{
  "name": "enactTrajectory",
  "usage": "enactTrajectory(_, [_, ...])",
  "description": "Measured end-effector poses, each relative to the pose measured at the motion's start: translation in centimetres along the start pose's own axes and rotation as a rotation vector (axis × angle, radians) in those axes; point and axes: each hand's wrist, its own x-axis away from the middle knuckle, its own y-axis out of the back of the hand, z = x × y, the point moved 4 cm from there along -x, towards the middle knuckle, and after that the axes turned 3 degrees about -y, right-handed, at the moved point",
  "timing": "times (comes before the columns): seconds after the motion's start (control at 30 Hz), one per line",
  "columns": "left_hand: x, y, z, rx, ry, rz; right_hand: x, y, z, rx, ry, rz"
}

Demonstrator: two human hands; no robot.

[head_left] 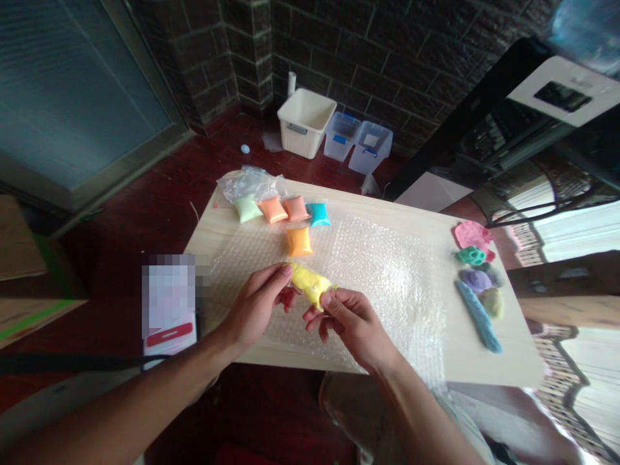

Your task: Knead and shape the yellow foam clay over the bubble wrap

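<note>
Between my two hands is a small packet of yellow modelling clay [309, 284], held above the bubble wrap on the table. My left hand [259, 297] pinches its upper left end between thumb and fingers. At the lower right end, the thumb and forefinger of my right hand [352, 320] are closed on it, with the other fingers curled below. Just beyond lies an orange clay packet [299, 242]. Behind it stand in a row a pale green packet [248, 208], two peach-orange packets [274, 210] and a turquoise packet [319, 214].
Bubble wrap [387, 265] covers much of the pale wooden table [513, 361]. Shaped clay pieces lie at the right, among them a blue roll [478, 316] and a purple lump [475, 279]. Clear plastic bags [252, 184] sit at the back left. A white basket [306, 123] stands on the floor behind.
</note>
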Motion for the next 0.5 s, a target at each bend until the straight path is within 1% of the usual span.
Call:
enactTrajectory(0.17, [0.21,-0.3,0.15,0.032,-0.004,0.022,-0.16,0.18,-0.1,-0.062,-0.009,-0.094])
enactTrajectory(0.3, [0.23,-0.55,0.29,0.052,0.009,0.038,-0.12,0.04,-0.35,-0.138,-0.054,-0.114])
enactTrajectory(0.4, [0.18,-0.53,0.01,0.067,-0.01,0.043,-0.1,0.24,-0.13,-0.088,-0.035,-0.104])
enactTrajectory(0.5, [0.1,-0.31,-0.26,0.096,-0.028,0.009,-0.07,0.49,0.33,0.019,0.006,-0.075])
